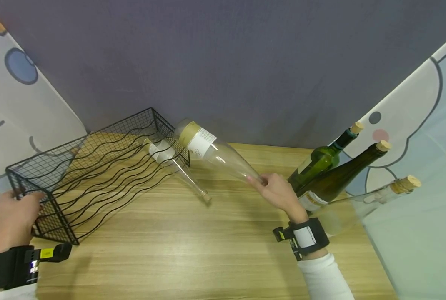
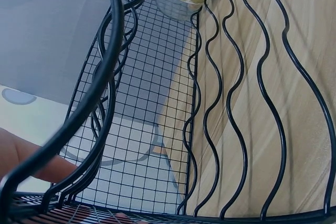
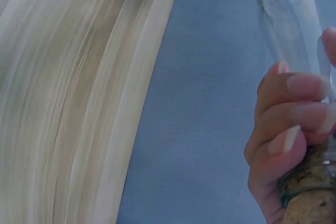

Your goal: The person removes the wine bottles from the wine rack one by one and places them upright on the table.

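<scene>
Pale wood-grain tabletop (image 1: 208, 254) runs under everything, with a black wire rack (image 1: 80, 143) on its left side. The clear bottle (image 1: 232, 161) with a gold-banded label is held aslant, its base towards the rack's right end; whether glass meets wire cannot be told. To its right, a green bottle (image 1: 316, 162), a dark bottle (image 1: 337, 179) and another clear bottle (image 1: 339, 214) stand grouped near the right forearm, so the elbow is best kept from swinging outward. A smaller clear bottle (image 1: 183, 173) lies across the rack's wavy wires, neck jutting out; the held base should probably pass slowly, clear of it. The left hand (image 1: 16, 216) grips the rack's left end, a good brace against sliding. The right hand (image 1: 281, 193) curls round the held bottle's neck beside its cork (image 3: 310, 208); so far from the heavier base, a firm wrist seems wise.
</scene>
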Available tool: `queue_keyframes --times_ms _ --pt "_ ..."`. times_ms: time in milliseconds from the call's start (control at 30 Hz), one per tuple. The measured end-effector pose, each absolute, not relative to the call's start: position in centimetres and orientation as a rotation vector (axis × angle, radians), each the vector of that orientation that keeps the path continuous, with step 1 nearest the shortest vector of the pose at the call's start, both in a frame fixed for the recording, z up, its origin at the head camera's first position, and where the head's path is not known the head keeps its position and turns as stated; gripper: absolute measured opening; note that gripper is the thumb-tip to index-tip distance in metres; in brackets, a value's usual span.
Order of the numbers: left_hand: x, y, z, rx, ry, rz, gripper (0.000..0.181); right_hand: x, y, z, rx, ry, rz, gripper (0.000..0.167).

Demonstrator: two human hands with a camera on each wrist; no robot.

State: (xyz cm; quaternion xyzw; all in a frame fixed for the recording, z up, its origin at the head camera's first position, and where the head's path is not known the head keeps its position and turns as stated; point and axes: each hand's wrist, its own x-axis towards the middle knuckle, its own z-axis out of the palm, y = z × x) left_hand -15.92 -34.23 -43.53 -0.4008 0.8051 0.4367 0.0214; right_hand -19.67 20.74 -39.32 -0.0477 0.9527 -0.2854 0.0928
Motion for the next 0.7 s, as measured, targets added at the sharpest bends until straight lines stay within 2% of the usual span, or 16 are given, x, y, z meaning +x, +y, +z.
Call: queue_keyframes --times_ms 300,567,700 --pt "-15.9 -34.3 -43.7 -1.250 2.501 1.330 0.073 -20.0 21.7 -39.6 -0.062 2.843 -0.873 0.060" --pt "-16.0 -34.4 -43.7 -1.240 2.495 1.343 0.075 -20.3 22.7 -39.7 0.013 2.884 -0.862 0.073" --pt "-16.0 -34.5 -43.8 -1.234 2.505 1.339 0.074 -20.4 23.0 -39.9 0.056 2.853 -0.917 0.074"
